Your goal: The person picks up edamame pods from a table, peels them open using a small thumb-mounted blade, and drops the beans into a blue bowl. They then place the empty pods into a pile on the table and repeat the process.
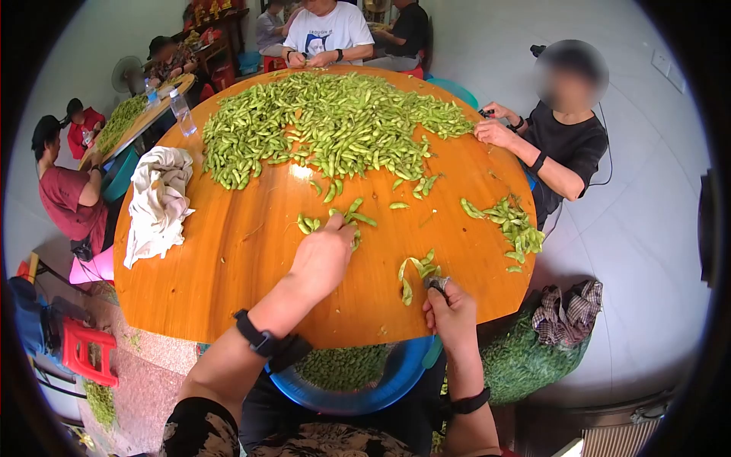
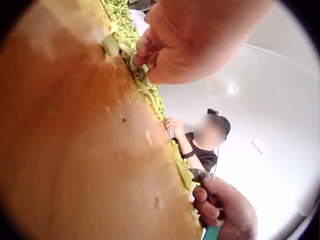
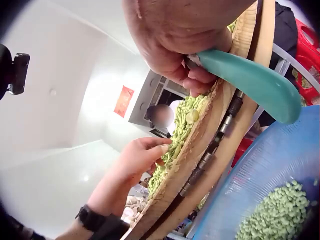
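My left hand [image 1: 320, 259] is over the near middle of the round wooden table [image 1: 251, 297], its fingers pinching at a few green soybean pods [image 1: 364, 219]. In the left wrist view the thumb and fingers of that hand [image 2: 185, 45] close on the pods at the tabletop. My right hand [image 1: 455, 314] grips a teal-handled tool [image 3: 250, 82] with a dark metal end [image 2: 199, 175], near the table's front edge. Split, pale pods [image 1: 407, 289] lie just beyond its tip. A blue basin [image 1: 316, 396] below the edge holds shelled beans [image 3: 280, 215].
A large heap of pods [image 1: 327, 129] covers the far half of the table. A smaller pile [image 1: 518, 228] lies at right, a white cloth [image 1: 158, 202] and a bottle [image 1: 183, 113] at left. A person [image 1: 563, 137] works at the right edge; another [image 1: 327, 34] sits opposite.
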{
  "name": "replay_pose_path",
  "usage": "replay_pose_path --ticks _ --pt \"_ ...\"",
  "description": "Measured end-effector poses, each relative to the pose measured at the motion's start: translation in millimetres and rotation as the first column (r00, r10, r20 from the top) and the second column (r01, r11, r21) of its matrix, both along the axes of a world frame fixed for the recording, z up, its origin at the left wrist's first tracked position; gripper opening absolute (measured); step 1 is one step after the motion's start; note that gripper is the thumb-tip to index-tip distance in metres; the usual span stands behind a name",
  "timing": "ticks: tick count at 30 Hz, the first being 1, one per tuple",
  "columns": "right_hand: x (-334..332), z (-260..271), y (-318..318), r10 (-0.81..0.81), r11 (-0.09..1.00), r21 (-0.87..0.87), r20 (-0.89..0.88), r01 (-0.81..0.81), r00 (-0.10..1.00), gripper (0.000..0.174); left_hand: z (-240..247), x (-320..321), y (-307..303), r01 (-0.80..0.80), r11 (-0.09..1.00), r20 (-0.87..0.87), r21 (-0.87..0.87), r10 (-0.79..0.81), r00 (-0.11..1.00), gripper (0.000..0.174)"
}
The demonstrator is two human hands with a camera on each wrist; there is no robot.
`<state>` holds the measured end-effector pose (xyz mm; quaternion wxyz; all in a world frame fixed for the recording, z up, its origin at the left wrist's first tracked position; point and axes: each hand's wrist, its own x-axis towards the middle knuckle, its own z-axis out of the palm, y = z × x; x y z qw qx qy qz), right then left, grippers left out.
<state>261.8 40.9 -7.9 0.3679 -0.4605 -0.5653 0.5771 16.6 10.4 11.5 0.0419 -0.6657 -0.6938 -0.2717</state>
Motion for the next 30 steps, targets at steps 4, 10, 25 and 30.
replay_pose_path --ticks 4,10,25,30 --pt "1 1 -2 0.030 0.999 0.021 0.007 -0.030 1.000 0.008 -8 -10 16 -0.022 0.994 -0.069 -0.106 0.015 0.998 0.013" --pt "-27 11 -15 0.195 0.974 -0.102 -0.082 -0.203 0.977 0.015 4 17 -24 0.009 0.999 0.140 -0.040 -0.003 0.990 0.016" --pt "-53 4 -32 0.269 0.927 -0.223 -0.164 -0.301 0.949 0.011 -28 35 -54 0.222 0.974 0.662 0.032 -0.188 0.726 0.029" --pt "-60 -8 -34 0.229 0.964 -0.106 -0.122 -0.242 0.966 0.010 -29 32 -55 0.265 0.964 0.757 -0.018 -0.160 0.633 0.027"
